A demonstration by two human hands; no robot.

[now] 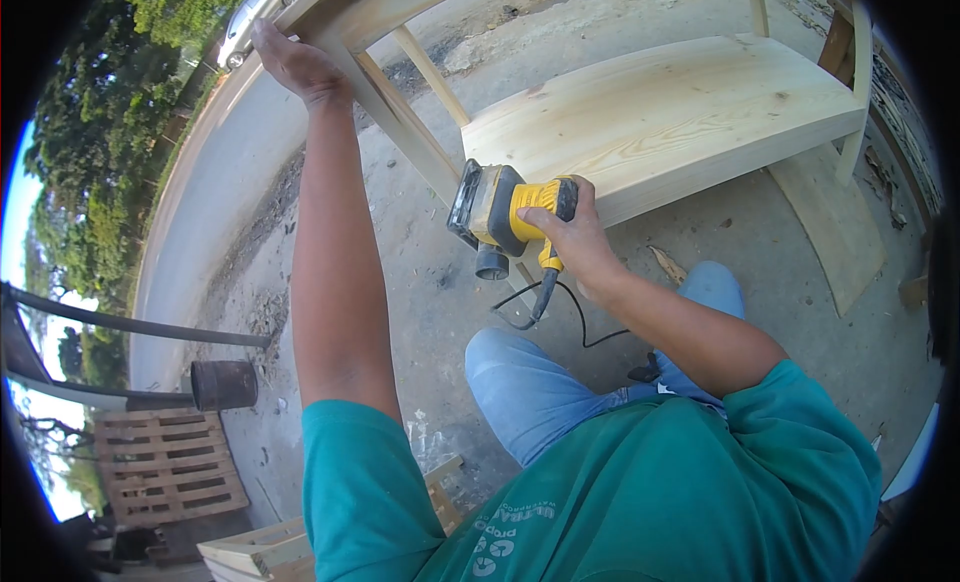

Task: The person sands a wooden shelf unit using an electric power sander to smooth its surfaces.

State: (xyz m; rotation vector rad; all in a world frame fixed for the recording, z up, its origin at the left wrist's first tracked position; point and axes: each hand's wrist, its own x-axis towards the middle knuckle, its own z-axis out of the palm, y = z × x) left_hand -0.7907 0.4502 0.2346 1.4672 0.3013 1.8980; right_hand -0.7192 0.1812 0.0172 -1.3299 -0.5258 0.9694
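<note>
My right hand (pixel 570 232) is closed round the back of a yellow and black electric sander (pixel 515 210). The sander is tipped on its side, its flat sanding pad facing the pale leg of a wooden bench (pixel 650 122). A dark dust port sticks out below its body, and a black cord hangs from its handle end. At the upper left, my left hand (pixel 300 67) holds the end corner of the bench's wooden frame (pixel 365 17). Its fingers are stretched along the wood, and the thumb is hidden.
A thin board (pixel 835 227) lies on the concrete under the bench. The black cord (pixel 585 327) loops near my knees. To the left are a rusty bucket (pixel 223 384), a wooden pallet (pixel 170 467) and metal bars. More pale timber (pixel 270 552) is low beside me. A car (pixel 255 17) stands beyond.
</note>
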